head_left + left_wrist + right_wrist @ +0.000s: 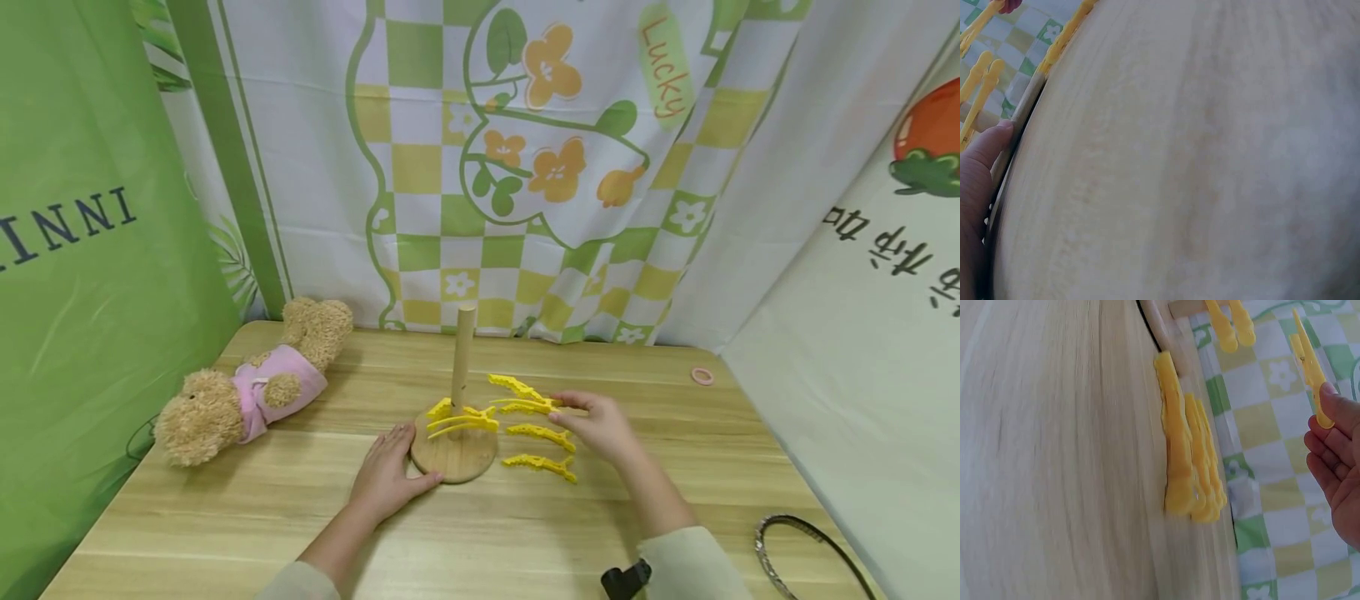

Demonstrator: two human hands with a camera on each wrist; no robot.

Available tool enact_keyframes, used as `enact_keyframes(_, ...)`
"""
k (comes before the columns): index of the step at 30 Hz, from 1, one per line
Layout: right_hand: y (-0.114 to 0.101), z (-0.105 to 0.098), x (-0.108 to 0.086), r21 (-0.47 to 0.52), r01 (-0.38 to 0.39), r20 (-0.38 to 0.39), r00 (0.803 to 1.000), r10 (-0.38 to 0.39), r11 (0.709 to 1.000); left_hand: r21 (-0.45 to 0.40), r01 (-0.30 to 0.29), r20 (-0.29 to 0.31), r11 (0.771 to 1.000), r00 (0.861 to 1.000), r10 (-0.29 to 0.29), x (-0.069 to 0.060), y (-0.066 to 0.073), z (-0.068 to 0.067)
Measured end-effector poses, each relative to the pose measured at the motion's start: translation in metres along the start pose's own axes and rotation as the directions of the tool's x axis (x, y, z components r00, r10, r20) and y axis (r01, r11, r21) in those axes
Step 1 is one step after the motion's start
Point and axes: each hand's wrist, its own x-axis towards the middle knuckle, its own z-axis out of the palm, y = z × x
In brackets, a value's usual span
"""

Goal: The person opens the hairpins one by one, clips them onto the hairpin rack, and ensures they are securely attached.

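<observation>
A wooden post point(462, 358) rises from a round wooden base point(453, 461), with yellow clips point(472, 420) around its lower part. My left hand point(386, 479) rests at the base's left edge, fingers and thumb spread along the rim; its thumb point(991, 144) touches the rim in the left wrist view. To the right of the post, my right hand point(596, 425) pinches a yellow clip point(528, 406) between thumb and fingers, raised off the table in the right wrist view, where the hand point(1341, 450) holds the clip point(1311, 369) by its end. More yellow clips point(542, 435) lie on the table nearby.
A teddy bear point(281, 387) in pink lies on the left of the wooden table point(480, 550). A pink ring point(702, 377) is at the back right, and a dark headband point(806, 527) lies at the front right. A patterned curtain point(420, 183) hangs behind.
</observation>
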Motion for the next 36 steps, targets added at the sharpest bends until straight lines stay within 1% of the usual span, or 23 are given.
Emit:
enact_keyframes(6, -0.018, 0.021, 0.011, -0.048, 0.052, 0.058, 0.997, -0.049, 0.998, -0.003, 0.002, 0.000, 1.000, 1.000, -0.002, 0.000, 0.000, 0.000)
enact_keyframes(12, -0.030, 0.037, 0.022, -0.081, 0.115, 0.092, 0.990, -0.107, 0.990, -0.007, 0.000, -0.004, 1.000, 1.000, 0.000, -0.001, 0.000, 0.000)
enact_keyframes(16, -0.039, 0.043, 0.027, -0.110, 0.121, 0.112, 0.988, -0.109, 0.986, -0.005, -0.002, -0.004, 1.000, 1.000, 0.002, -0.001, -0.001, 0.001)
enact_keyframes(21, -0.048, 0.048, 0.031, -0.114, 0.093, 0.145, 0.986, -0.076, 0.989, -0.005, -0.003, -0.002, 1.000, 1.000, 0.003, -0.001, -0.001, 0.002)
enact_keyframes(25, -0.050, 0.050, 0.034, -0.110, 0.073, 0.169, 0.984, -0.054, 0.991, -0.006, -0.004, 0.002, 1.000, 1.000, 0.004, -0.001, 0.000, 0.001)
enact_keyframes(36, -0.049, 0.052, 0.035, -0.093, 0.098, 0.193, 0.978, -0.079, 0.991, -0.003, 0.002, -0.001, 1.000, 1.000, -0.002, -0.001, 0.000, 0.000)
